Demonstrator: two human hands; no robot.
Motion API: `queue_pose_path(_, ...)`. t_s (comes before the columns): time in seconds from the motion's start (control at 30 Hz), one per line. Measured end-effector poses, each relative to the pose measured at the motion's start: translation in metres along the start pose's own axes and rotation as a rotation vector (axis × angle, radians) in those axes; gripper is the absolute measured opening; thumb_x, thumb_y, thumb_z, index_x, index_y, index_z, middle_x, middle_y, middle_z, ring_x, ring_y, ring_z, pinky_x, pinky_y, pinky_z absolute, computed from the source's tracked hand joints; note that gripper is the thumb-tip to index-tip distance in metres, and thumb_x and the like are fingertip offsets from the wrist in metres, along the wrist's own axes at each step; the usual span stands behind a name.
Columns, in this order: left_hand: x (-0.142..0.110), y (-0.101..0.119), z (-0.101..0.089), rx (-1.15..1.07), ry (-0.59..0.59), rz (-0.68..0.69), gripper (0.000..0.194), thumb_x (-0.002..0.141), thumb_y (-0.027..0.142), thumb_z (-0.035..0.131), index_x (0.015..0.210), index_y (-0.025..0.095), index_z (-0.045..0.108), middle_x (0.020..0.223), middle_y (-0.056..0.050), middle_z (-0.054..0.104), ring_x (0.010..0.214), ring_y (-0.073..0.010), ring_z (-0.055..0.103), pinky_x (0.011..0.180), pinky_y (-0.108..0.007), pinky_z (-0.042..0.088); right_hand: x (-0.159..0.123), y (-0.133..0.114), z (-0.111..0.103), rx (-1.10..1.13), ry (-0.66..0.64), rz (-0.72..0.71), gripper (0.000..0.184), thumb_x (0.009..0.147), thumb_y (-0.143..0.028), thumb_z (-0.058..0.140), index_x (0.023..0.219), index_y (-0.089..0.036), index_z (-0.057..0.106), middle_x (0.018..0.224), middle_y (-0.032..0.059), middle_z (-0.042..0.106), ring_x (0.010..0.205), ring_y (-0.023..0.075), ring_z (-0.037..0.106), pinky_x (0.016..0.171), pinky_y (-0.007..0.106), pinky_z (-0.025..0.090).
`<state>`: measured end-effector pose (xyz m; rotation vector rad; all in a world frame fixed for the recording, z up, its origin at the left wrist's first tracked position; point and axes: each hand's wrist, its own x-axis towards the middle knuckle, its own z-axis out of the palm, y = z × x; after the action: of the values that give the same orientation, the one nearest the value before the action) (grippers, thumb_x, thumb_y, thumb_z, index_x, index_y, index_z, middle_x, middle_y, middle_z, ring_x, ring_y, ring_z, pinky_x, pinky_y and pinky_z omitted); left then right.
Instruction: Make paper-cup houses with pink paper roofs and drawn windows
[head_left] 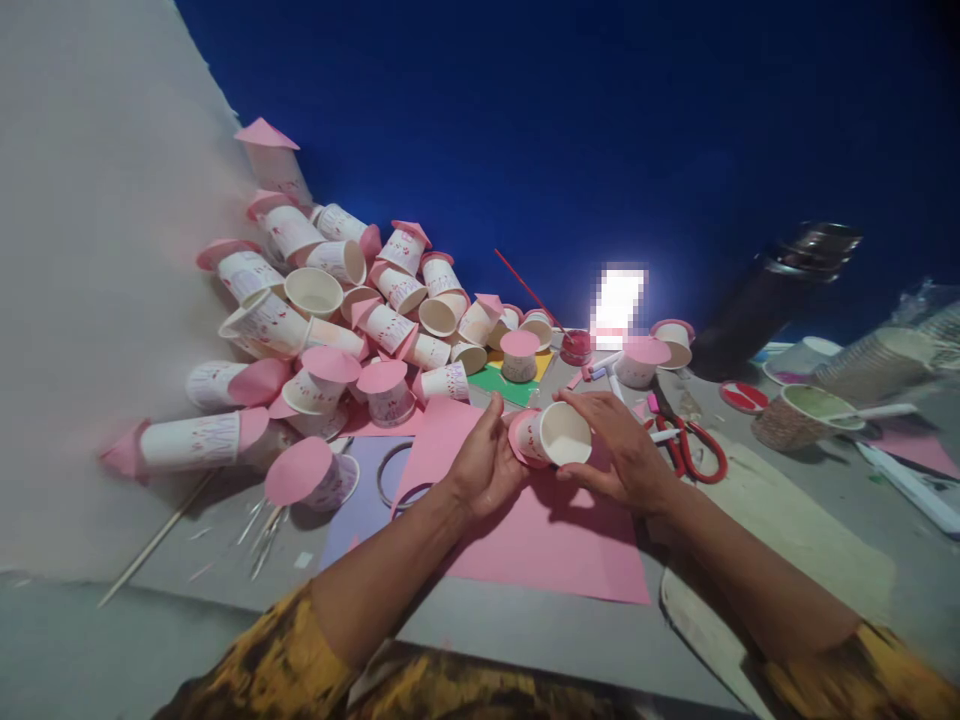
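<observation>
Between my two hands is a white paper cup (564, 434), tipped on its side with its open mouth toward me and a pink paper piece at its base. My left hand (491, 460) is cupped at the base end, palm up, touching the pink paper. Curved around the rim on the other side, my right hand (619, 450) grips the cup with thumb below and fingers above. Under both hands lies a sheet of pink paper (570, 545) on the table.
Many decorated cups with pink paper tops (289, 230) are heaped at the left. Red-handled scissors (705, 455) lie right of my right hand. Farther right stand a patterned cup (799, 418), stacked cups (870, 365) and a dark flask (765, 300). A red paint pot (576, 348) sits behind.
</observation>
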<state>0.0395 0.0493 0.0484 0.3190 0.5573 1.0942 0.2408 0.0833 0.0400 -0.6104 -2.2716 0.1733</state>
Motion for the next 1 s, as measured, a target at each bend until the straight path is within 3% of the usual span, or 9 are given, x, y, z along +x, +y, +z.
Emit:
queue_pose_path(0.2,0.000,0.005,0.001,-0.059,0.105,0.021,0.057,0.109,0.047,0.031,0.110,0.006,0.069,0.103,-0.019,0.077,0.090,-0.0262,0.073,0.083,-0.040,0.059,-0.004,0.007,0.000,0.038,0.036,0.122,0.074,0.093,-0.060,0.064,0.151,-0.019,0.046,0.133,0.0209,0.065,0.118,0.0380,0.061,0.099,0.058,0.052)
queue_pose_path(0.37,-0.003,0.005,-0.001,-0.023,0.072,0.034,0.042,0.108,0.037,0.039,0.126,0.010,0.067,0.122,-0.018,0.074,0.097,-0.0281,0.073,0.081,-0.042,0.059,-0.010,0.018,-0.001,0.197,0.095,0.443,0.059,0.098,-0.064,0.055,0.139,-0.022,0.059,0.127,0.0159,0.069,0.104,0.0315,0.070,0.086,0.047,0.059)
queue_pose_path(0.47,-0.005,0.005,0.000,0.023,0.032,0.038,0.045,0.107,0.039,0.040,0.131,0.010,0.066,0.128,-0.020,0.072,0.097,-0.0291,0.073,0.082,-0.043,0.059,-0.012,0.022,-0.002,0.240,0.108,0.519,0.055,0.099,-0.063,0.053,0.133,-0.022,0.062,0.128,0.0144,0.069,0.102,0.0301,0.070,0.083,0.044,0.060)
queue_pose_path(0.6,-0.006,0.007,0.003,0.060,0.037,0.045,0.056,0.109,0.045,0.030,0.127,0.006,0.067,0.122,-0.023,0.073,0.098,-0.0300,0.072,0.086,-0.046,0.059,-0.009,0.020,-0.004,0.098,0.100,0.376,0.052,0.098,-0.060,0.057,0.131,-0.021,0.062,0.118,0.0141,0.069,0.097,0.0294,0.068,0.080,0.044,0.058)
queue_pose_path(0.77,-0.004,0.008,0.001,0.024,0.091,0.051,0.053,0.109,0.042,0.034,0.109,0.007,0.073,0.105,-0.017,0.076,0.087,-0.0217,0.072,0.079,-0.033,0.060,-0.004,0.010,-0.007,-0.064,0.042,0.167,0.054,0.097,-0.058,0.060,0.133,-0.018,0.057,0.116,0.0164,0.068,0.103,0.0336,0.062,0.086,0.050,0.053)
queue_pose_path(1.0,-0.003,0.006,0.000,0.031,0.067,0.056,0.054,0.109,0.043,0.033,0.104,0.009,0.074,0.097,-0.014,0.076,0.083,-0.0194,0.071,0.075,-0.030,0.060,0.000,0.003,-0.011,-0.161,-0.004,0.073,0.059,0.095,-0.054,0.064,0.138,-0.015,0.052,0.117,0.0188,0.068,0.101,0.0356,0.060,0.086,0.053,0.051)
